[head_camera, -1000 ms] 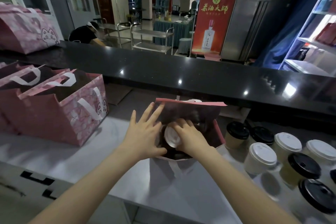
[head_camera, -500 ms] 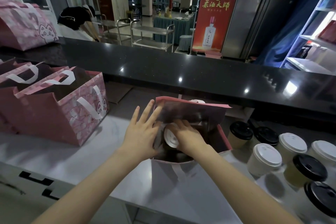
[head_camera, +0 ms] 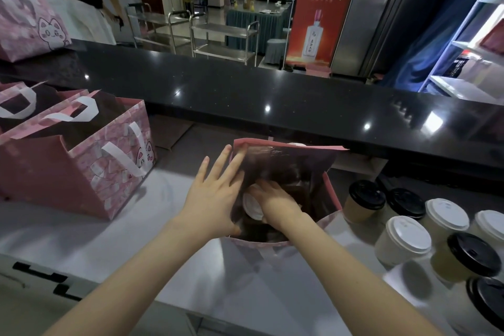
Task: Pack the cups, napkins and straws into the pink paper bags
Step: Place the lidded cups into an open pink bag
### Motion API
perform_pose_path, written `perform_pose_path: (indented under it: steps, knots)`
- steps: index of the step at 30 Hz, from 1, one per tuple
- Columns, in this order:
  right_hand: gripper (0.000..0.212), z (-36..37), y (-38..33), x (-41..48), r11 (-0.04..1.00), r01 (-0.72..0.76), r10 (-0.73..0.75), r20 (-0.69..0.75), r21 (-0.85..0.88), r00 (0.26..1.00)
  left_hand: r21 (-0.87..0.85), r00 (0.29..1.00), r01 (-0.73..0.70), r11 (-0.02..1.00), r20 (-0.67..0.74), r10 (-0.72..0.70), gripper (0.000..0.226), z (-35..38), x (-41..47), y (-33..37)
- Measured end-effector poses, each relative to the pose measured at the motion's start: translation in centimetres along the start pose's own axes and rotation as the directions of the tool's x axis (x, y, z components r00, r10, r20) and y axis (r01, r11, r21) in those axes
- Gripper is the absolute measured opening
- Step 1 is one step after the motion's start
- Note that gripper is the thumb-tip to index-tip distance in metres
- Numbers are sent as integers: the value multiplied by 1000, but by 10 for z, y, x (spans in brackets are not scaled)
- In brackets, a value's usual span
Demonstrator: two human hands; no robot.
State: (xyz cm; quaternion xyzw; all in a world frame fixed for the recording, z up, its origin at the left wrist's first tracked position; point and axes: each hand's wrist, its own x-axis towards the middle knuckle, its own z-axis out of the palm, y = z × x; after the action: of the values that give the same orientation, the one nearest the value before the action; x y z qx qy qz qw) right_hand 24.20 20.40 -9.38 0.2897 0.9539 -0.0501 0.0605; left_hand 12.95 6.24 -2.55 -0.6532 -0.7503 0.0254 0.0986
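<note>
An open pink paper bag (head_camera: 289, 148) stands on the steel counter in front of me. My left hand (head_camera: 215, 199) lies flat with spread fingers against the bag's left wall. My right hand (head_camera: 278, 204) reaches down inside the bag, fingers wrapped over a white-lidded cup (head_camera: 252, 206) held low in it. To the right stand several paper cups, some with white lids (head_camera: 407, 234), some with black lids (head_camera: 366, 194). No napkins or straws show.
Open pink cat-print bags (head_camera: 109, 161) stand at the left on the counter, another (head_camera: 30, 19) on the black upper ledge (head_camera: 272, 95). A person stands behind the ledge at the far left. Trolleys and a red banner are beyond.
My right hand has sunk a little deeper into the bag with the cup. My left hand stays against the bag's wall. The person in the background has stood up.
</note>
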Motion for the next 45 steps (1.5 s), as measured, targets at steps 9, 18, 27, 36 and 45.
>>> perform_pose_path:
  steps: [9,18,27,36,45]
  knots:
    - [91,1,9,28,999,-36,35,146,5,989,-221,1000,3,975,1,-3,99,5,9,-3]
    - [38,-55,25,-105,961,173,-105,-295,217,950,-347,993,31,937,-98,-70,102,-2,8,20]
    - [46,-18,171,-215,943,-311,333,-423,122,843,-311,981,124,942,-104,-163,117,8,-13,79]
    - [75,22,227,-215,901,-432,430,-53,-36,901,-310,961,204,929,-120,-251,128,6,-34,119]
    - [78,14,220,-225,946,-316,322,-79,77,943,-297,954,233,926,-118,-277,127,-5,-39,122]
